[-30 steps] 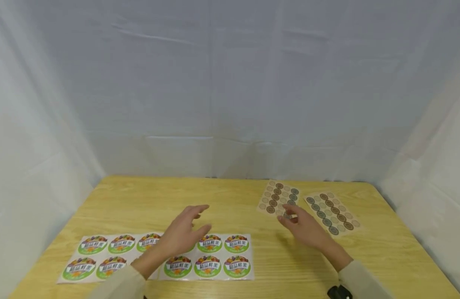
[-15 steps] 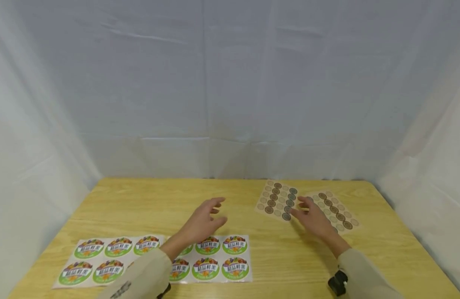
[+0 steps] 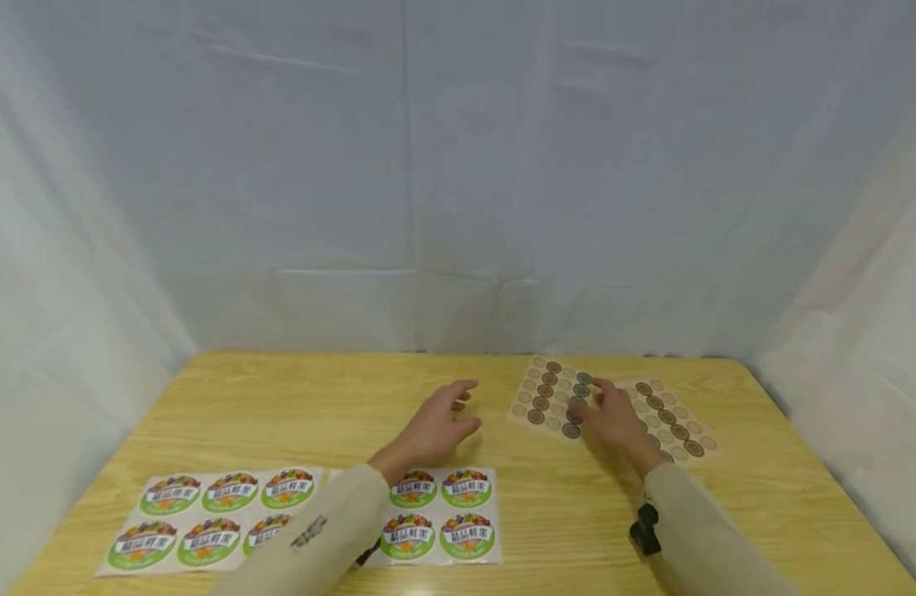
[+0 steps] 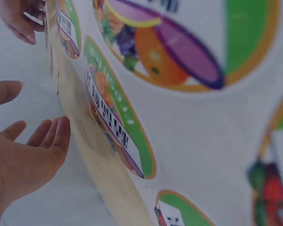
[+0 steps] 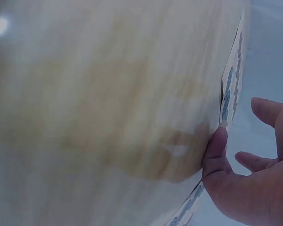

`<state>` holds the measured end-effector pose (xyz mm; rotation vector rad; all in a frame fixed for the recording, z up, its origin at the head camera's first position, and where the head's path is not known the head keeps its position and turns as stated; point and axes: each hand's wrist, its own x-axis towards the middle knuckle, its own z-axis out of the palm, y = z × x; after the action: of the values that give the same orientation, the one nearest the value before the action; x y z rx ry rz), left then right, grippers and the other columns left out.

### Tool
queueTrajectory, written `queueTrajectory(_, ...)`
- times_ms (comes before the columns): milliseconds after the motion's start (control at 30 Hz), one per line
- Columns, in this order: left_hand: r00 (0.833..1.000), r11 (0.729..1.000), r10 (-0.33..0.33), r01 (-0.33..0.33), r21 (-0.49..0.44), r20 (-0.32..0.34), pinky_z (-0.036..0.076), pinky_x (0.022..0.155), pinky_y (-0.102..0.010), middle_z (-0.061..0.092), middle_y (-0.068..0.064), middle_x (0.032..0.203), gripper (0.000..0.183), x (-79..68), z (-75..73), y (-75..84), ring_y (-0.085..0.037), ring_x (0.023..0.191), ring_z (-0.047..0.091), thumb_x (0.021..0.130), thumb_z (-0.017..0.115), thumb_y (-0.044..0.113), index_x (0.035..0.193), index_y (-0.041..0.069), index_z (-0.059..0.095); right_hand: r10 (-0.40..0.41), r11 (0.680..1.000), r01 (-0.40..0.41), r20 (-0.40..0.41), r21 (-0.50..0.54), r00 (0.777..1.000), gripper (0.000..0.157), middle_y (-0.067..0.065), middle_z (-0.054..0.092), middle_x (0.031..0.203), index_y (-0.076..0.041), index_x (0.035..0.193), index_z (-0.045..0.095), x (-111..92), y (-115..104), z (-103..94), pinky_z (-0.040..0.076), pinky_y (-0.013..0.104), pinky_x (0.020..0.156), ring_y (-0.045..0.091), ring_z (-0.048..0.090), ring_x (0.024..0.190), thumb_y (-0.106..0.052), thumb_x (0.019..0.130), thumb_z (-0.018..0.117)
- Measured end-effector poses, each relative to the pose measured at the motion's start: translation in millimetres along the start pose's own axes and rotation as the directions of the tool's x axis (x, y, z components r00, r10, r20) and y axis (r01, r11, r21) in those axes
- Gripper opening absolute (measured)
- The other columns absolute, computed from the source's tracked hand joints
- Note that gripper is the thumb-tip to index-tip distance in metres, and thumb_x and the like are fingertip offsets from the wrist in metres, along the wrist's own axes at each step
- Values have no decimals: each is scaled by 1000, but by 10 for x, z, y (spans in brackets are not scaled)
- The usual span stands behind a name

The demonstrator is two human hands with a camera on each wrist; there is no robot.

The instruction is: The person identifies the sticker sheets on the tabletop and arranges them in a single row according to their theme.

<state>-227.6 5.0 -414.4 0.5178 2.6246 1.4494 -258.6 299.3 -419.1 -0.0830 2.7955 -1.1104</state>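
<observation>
My right hand [image 3: 612,420] reaches over a beige sheet of small round stickers [image 3: 547,397]. Its thumb and fingers are spread at the sheet's right edge; in the right wrist view the thumb [image 5: 217,146] is close by the paper, though contact is unclear. A second sheet of round stickers [image 3: 673,426] lies partly under this hand and forearm. Held in the air left of them, my left hand [image 3: 431,429] has its fingers apart and nothing in it. Its forearm crosses two white sheets of fruit labels, the left one [image 3: 204,517] and the right one [image 3: 438,513].
All the sheets lie flat on a light wooden table [image 3: 316,406]. White cloth [image 3: 353,314] hangs behind the table's back edge and along both sides. Dark wrist straps [image 3: 645,530] sit on the sleeves.
My left hand has moved right and a little forward. My right hand has moved slightly right and forward to the edge of the left small-sticker sheet. The sheets look unmoved.
</observation>
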Motion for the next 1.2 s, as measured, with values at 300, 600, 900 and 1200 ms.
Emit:
queueTrajectory(300, 1000, 998, 0, -1, 67, 21, 39, 100, -45, 46, -18, 136, 58, 203, 71, -1, -33, 123, 46, 93, 61, 18, 145, 7, 38, 86, 995, -83, 62, -54, 994, 84, 37, 10, 144, 6, 149, 13, 72, -79, 19, 32, 65, 95, 53, 35, 122, -45, 96, 53)
queueTrajectory(600, 998, 994, 5, -10, 105, 56, 39, 99, -44, 48, -20, 132, 58, 369, 157, 24, -32, 121, 47, 92, 63, 17, 143, 5, 40, 144, 983, -130, 108, -128, 984, 94, 35, 13, 141, 2, 151, 13, 82, -144, 47, 32, 66, 92, 58, 32, 122, -54, 90, 58)
queueTrajectory(900, 999, 992, -34, 31, 120, 18, 40, 99, -42, 50, -19, 125, 59, 429, 222, -22, -30, 115, 49, 89, 66, 16, 141, 4, 41, 80, 960, -41, 131, -276, 988, 89, 30, 28, 133, -3, 151, 24, 70, -211, 95, 40, 60, 85, 49, 44, 112, -56, 88, 59)
queueTrajectory(1200, 999, 972, -35, 42, 233, -34, 36, 102, -43, 53, -21, 126, 65, 535, 321, 42, -34, 119, 48, 85, 73, 22, 138, -1, 44, 14, 948, 38, 161, -315, 987, 91, 25, 35, 127, -2, 150, 26, 42, -200, 78, 44, 54, 83, 38, 53, 100, -57, 86, 62)
